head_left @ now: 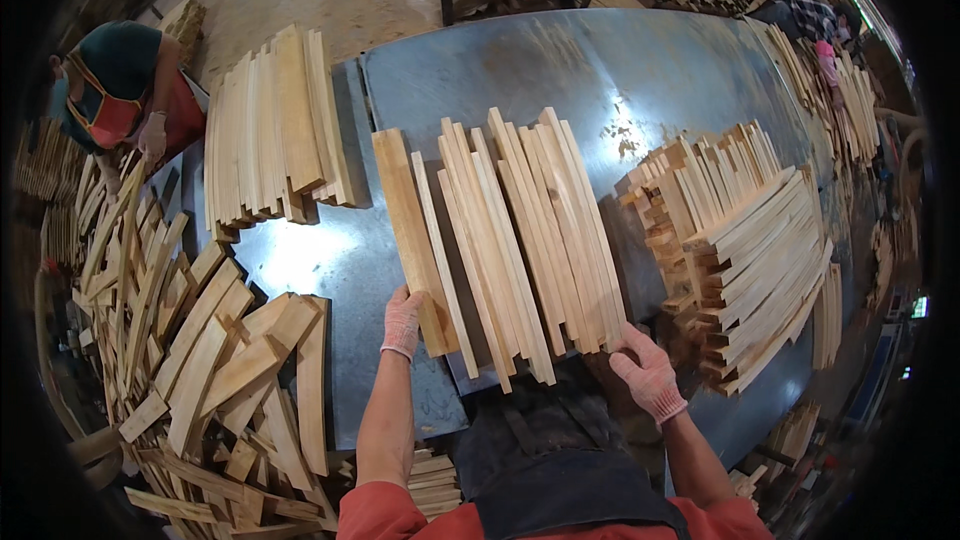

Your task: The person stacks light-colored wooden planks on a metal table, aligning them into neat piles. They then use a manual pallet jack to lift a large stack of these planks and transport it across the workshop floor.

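**Bracketed from both sides!**

Here's your left hand (403,323) at the wide plank (412,240)'s outer edge, fingers partly hidden; I can't tell whether they grip. Your right hand (650,370) meets the row's near right corner, thumb parted from loose fingers. The slats (575,230) lie between them on the metal table (470,60), apparently flanked to keep the row together. Count along: one wide plank, one narrow slat (442,245), two clusters too tight to number. Beyond: one bundle (270,130) left, one two-part stack (770,280) right.
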Motion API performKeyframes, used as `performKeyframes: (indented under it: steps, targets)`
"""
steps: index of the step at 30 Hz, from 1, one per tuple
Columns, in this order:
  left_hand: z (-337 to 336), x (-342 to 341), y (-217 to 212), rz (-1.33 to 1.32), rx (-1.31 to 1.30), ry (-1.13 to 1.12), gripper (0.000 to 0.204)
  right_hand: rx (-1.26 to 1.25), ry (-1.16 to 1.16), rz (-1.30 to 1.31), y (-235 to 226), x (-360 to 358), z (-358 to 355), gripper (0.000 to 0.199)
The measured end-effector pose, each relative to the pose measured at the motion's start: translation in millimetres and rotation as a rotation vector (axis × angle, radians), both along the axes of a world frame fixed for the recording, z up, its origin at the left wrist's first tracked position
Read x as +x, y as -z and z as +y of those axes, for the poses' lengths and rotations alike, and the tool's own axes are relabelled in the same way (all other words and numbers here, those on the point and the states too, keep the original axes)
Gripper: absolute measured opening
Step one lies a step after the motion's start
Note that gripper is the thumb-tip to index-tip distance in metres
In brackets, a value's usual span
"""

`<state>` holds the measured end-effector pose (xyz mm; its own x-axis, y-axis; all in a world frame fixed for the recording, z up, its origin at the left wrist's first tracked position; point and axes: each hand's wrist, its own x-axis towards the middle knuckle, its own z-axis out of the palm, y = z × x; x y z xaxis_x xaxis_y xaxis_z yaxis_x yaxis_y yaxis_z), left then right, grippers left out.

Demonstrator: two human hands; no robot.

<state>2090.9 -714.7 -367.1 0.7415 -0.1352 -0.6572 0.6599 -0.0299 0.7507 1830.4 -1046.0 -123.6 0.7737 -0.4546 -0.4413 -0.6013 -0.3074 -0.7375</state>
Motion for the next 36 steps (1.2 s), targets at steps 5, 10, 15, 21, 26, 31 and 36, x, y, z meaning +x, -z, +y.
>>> performKeyframes:
  steps: [5, 10, 15, 21, 26, 31, 36]
  targets:
    - [-8.2, -29.5, -21.8, -0.283, 0.394, 0.269, 0.03, -0.056, 0.005, 0.093, 45.1, 0.2, -20.9, 0.037]
    - [-7.2, -77.2, -50.1, -0.396, 0.589, 0.491, 0.034, -0.257, 0.121, -0.059, 106.0, 23.2, -49.4, 0.046]
    - [-14.6, -54.7, -53.1, -0.681, 0.708, 0.673, 0.052, -0.406, 0.102, -0.049, 177.9, 58.8, -97.6, 0.064]
    - [-26.2, -20.3, 17.1, -0.611, 1.01, 0.745, 0.075, -0.331, 0.15, -0.021, 235.2, 99.0, -143.9, 0.067]
    - [-56.8, -17.9, 13.6, -0.555, 1.027, 0.786, 0.073, -0.083, 0.156, -0.289, 266.8, 118.0, -146.4, 0.062]
    - [-80.8, -20.4, 20.0, -0.58, 0.906, 0.623, 0.064, 0.432, 0.245, -0.327, 256.2, 132.0, -120.7, 0.072]
    - [-103.2, -33.1, -2.8, -0.286, 0.322, 0.17, 0.067, 0.559, 0.361, -0.303, 248.8, 127.8, -116.3, 0.081]
